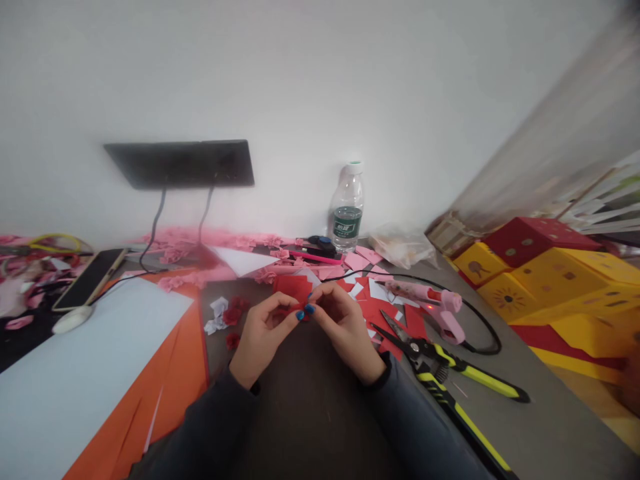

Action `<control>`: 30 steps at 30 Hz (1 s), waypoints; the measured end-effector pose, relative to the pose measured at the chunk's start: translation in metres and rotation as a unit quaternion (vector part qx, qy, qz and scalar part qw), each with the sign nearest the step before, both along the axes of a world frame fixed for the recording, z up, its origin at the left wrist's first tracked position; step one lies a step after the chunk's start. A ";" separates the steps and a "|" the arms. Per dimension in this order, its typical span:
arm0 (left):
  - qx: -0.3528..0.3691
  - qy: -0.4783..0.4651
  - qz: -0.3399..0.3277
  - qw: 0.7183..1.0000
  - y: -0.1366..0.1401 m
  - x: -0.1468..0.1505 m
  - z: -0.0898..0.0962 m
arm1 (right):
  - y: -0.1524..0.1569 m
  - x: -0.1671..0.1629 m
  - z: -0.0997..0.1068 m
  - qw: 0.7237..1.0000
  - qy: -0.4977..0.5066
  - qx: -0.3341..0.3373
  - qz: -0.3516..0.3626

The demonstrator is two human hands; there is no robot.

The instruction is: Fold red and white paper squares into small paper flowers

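Observation:
My left hand (265,329) and my right hand (345,325) meet over the middle of the dark table, fingertips pinched together. Between them is a small piece of red paper (303,308), mostly hidden by the fingers. Just behind the fingertips lies a stack of red paper squares (290,285). Left of my left hand sit small crumpled red paper flowers (234,312) and a white paper flower (217,316). Red and white paper scraps (367,303) spread beyond my right hand, with yellow-and-black snips (425,357) lying open beside it.
A pink glue gun (440,307) with a black cord lies at right. A water bottle (348,210) stands against the wall. Orange and white sheets (100,347), a phone (91,279) and a white mouse (73,320) occupy the left. Yellow and red boxes (550,280) are stacked at far right.

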State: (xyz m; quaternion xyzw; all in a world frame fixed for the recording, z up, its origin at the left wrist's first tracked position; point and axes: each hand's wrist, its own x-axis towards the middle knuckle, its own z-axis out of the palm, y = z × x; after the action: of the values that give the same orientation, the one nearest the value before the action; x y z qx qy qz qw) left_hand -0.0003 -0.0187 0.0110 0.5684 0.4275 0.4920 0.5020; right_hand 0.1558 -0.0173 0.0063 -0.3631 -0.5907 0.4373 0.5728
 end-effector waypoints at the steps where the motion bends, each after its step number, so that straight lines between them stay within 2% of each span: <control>1: 0.003 -0.003 0.002 1.000 0.000 0.000 0.000 | 0.000 0.000 -0.001 1.000 -0.008 0.020 -0.012; 7: 0.023 0.004 0.009 1.000 -0.001 0.000 0.002 | -0.004 0.001 0.002 0.981 -0.122 0.127 -0.078; 13: 0.041 -0.004 0.024 0.999 0.001 -0.002 -0.003 | -0.006 0.000 0.006 0.973 -0.149 0.158 -0.076; 19: 0.013 -0.029 0.071 0.997 0.001 -0.003 -0.006 | -0.003 -0.001 0.003 0.989 -0.101 0.103 -0.046; 24: 0.019 -0.019 0.074 0.997 0.001 -0.003 -0.004 | -0.002 -0.002 0.002 0.999 -0.023 0.030 -0.007; 30: 0.020 -0.027 0.082 0.996 0.000 -0.002 -0.002 | 0.000 0.000 0.001 0.999 -0.002 -0.013 0.035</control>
State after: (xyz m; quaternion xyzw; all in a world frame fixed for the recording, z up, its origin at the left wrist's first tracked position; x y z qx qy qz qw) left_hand -0.0020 -0.0183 0.0095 0.5277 0.4491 0.5552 0.4600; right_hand 0.1554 -0.0176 0.0068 -0.3504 -0.5989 0.4636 0.5510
